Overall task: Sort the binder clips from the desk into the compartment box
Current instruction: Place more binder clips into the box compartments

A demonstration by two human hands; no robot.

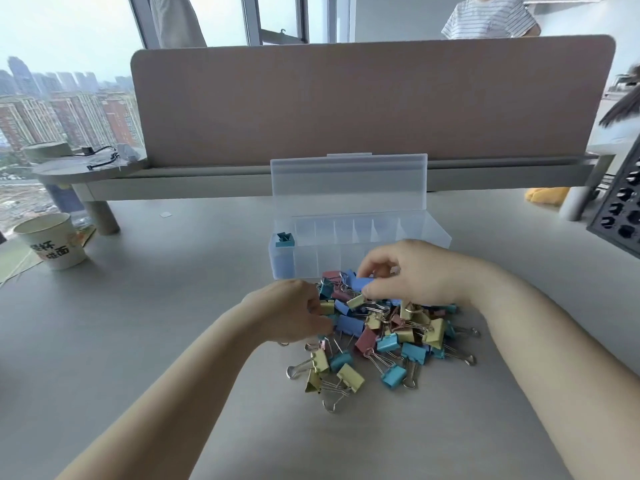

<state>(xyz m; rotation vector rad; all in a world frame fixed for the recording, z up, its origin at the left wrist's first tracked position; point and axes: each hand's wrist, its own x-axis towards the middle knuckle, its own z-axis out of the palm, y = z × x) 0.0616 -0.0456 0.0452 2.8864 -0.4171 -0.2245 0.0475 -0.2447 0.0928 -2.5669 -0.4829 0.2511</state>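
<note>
A pile of binder clips (384,336) in blue, yellow, pink and teal lies on the grey desk in front of me. Behind it stands a clear compartment box (429,230) with its lid up; one teal clip (284,239) sits in its far-left compartment. My right hand (412,271) hovers over the pile's far side and pinches a blue clip (365,283) between thumb and fingers. My left hand (291,311) is at the pile's left edge, fingers curled into the clips; what they hold is hidden.
A paper cup (52,242) stands at the far left. A pink divider panel (363,98) and a raised shelf (207,181) run behind the box. A black perforated object (620,209) is at the right edge. A person in a striped shirt stands behind the divider.
</note>
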